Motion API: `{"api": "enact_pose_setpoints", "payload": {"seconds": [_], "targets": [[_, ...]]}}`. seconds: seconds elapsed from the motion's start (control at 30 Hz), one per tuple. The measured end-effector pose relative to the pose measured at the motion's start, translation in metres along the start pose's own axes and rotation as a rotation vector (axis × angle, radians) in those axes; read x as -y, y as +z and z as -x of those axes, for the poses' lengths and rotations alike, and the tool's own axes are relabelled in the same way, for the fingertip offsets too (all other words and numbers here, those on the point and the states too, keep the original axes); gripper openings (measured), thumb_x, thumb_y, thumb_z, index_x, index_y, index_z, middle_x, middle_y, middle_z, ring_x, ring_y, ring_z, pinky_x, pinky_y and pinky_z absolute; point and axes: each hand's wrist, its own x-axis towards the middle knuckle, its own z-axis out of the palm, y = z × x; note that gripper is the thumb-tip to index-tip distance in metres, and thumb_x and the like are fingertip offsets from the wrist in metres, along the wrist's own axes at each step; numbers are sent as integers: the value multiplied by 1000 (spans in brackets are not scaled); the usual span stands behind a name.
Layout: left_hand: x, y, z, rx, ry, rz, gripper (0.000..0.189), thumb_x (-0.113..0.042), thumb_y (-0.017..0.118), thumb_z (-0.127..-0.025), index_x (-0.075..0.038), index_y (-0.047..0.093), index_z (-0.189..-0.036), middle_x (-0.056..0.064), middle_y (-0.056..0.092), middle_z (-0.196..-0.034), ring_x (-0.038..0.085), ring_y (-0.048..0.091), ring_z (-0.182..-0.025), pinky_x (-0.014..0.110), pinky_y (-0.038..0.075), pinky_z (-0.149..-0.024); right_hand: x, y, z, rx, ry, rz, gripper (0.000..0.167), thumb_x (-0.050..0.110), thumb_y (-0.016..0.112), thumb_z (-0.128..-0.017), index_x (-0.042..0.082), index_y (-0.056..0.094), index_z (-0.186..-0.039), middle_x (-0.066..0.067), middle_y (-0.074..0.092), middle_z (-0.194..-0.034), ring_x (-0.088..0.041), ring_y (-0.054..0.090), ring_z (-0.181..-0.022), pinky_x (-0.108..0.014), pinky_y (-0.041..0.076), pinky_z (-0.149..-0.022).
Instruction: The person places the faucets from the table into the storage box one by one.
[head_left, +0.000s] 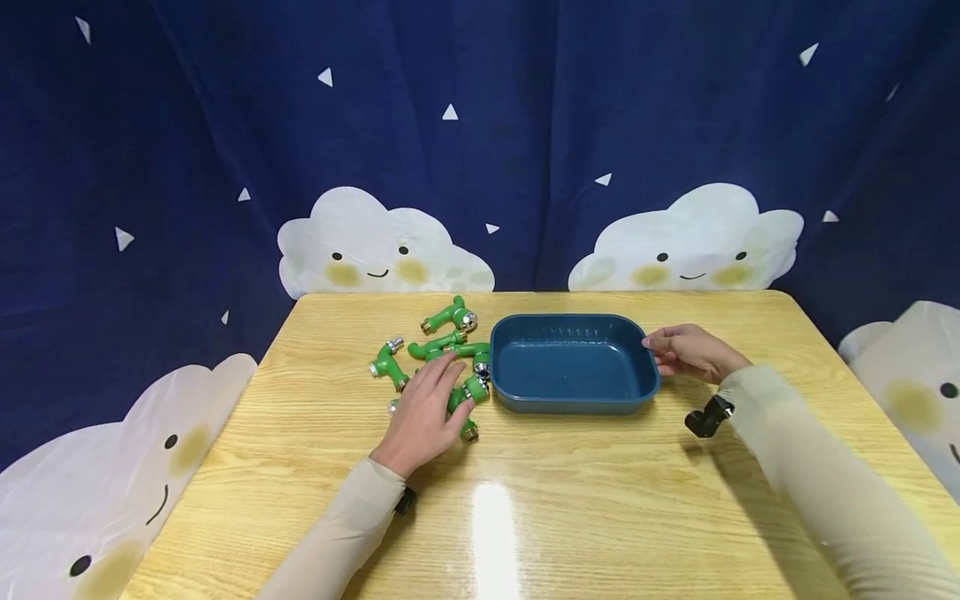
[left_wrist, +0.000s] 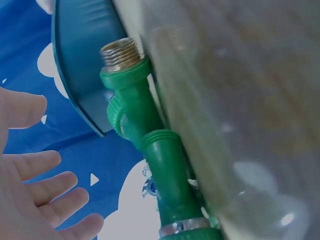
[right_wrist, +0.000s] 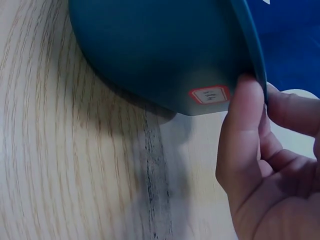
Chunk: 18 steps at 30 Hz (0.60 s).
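Observation:
A dark blue rectangular plastic basin (head_left: 573, 372) stands on the table, its inside bare. My right hand (head_left: 692, 353) pinches the basin's right rim between thumb and fingers. In the right wrist view a small red-bordered label (right_wrist: 209, 94) sticks to the basin's outer wall beside the thumb (right_wrist: 243, 117). Over the pile left of the basin, my left hand (head_left: 426, 412) hovers with fingers spread and extended, hiding part of it. That pile is made of several green plastic taps with metal threaded ends; one tap (left_wrist: 137, 100) shows large in the left wrist view, apart from the fingers.
Light wood covers the table (head_left: 585, 500), with a bright reflection near the front. One green tap (head_left: 450, 314) lies at the back of the pile and another (head_left: 388, 364) at its left. A navy curtain (head_left: 525, 125) with white clouds hangs right behind the table's far edge.

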Motion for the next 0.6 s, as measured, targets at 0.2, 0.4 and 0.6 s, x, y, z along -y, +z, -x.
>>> {"api": "enact_pose_setpoints", "payload": {"seconds": [0.2,0.4,0.6], "targets": [[1,-5,-2,-14,-20,4,53,-29,64,-93,-4,55,-138,17,50,-149,35,48,-138,54,43,-111,0,6,-3,14,-7,-34,30,19,50,-104,-4,48,-124,6,60,-77,-2,60,-68,-20,59,-68],[1,-9,-1,-18,-16,-1,53,-29,65,-92,-4,55,-138,17,50,-148,35,48,-138,54,43,-110,1,11,-5,34,-8,-68,24,16,48,-104,-2,48,-120,5,60,-76,-2,61,-67,-19,59,-67],[2,-10,1,-25,-16,3,56,-33,64,-93,-3,55,-139,18,50,-149,36,48,-138,53,42,-112,2,9,-5,24,-20,4,24,19,52,-103,-1,50,-117,5,60,-76,-2,60,-66,-19,58,-66]]}}
